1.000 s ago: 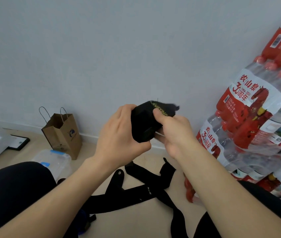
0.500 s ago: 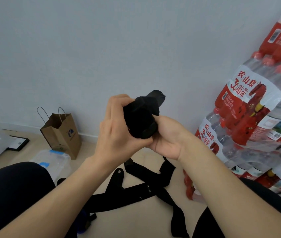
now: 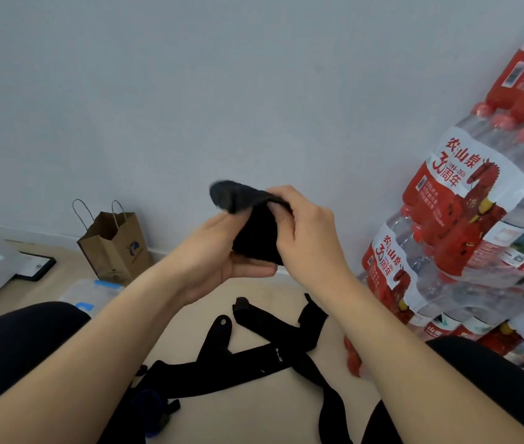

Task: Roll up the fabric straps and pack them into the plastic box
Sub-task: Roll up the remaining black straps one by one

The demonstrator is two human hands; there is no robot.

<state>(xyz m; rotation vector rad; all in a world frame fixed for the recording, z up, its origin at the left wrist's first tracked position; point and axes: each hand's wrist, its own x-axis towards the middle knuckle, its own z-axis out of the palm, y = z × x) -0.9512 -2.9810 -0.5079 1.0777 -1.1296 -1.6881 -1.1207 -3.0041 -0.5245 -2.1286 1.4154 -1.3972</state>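
Rolled strap (image 3: 254,238) is gripped in mid-air: clasped by left hand (image 3: 209,261), loose end pinched by right hand (image 3: 308,235). Loose straps (image 3: 254,363) are left crossed on pale floor (image 3: 248,415). Plastic box (image 3: 90,294) is set left, near paper bag (image 3: 116,248) by grey wall (image 3: 222,91); bottled-water packs (image 3: 466,251) are stacked right.

- Soft, even light fills the room, and the pale wall (image 3: 190,91) carries barely any shadow.
- The free end of the strap (image 3: 232,197) is smeared by motion blur.
- Wide-angle bending tilts the bottle packs (image 3: 478,219) at the right edge (their wrap glints mildly).
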